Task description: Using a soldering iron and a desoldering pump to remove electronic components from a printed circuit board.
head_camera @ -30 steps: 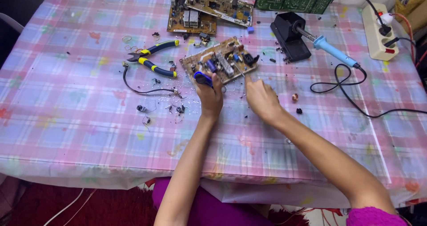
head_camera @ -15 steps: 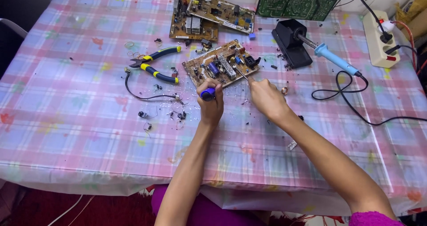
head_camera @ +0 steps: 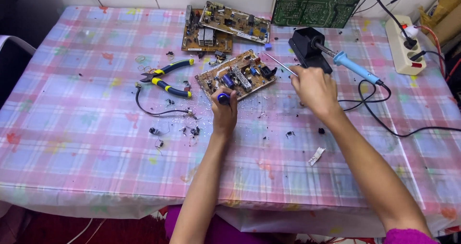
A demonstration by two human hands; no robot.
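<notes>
The worktop (head_camera: pixel 72 128) wore a pink, lilac and pale-blue plaid cloth flecked with orange and yellow. The board (head_camera: pixel 242 75) at centre frame was tan with black, blue and grey parts; the boards (head_camera: pixel 211 30) above it were brown. The pliers (head_camera: pixel 165 78) had blue-and-yellow grips. The iron (head_camera: pixel 355 67) had a light-blue handle and a black stand (head_camera: pixel 307 44). At upper right, the power strip (head_camera: pixel 403 44) was cream and the panel (head_camera: pixel 317 4) green.

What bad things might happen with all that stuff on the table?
The soldering iron sits in its stand right beside the right hand, so a bump might burn it. Its cord loops near that forearm and could snag. Small loose bits near the left hand could roll off.
</notes>
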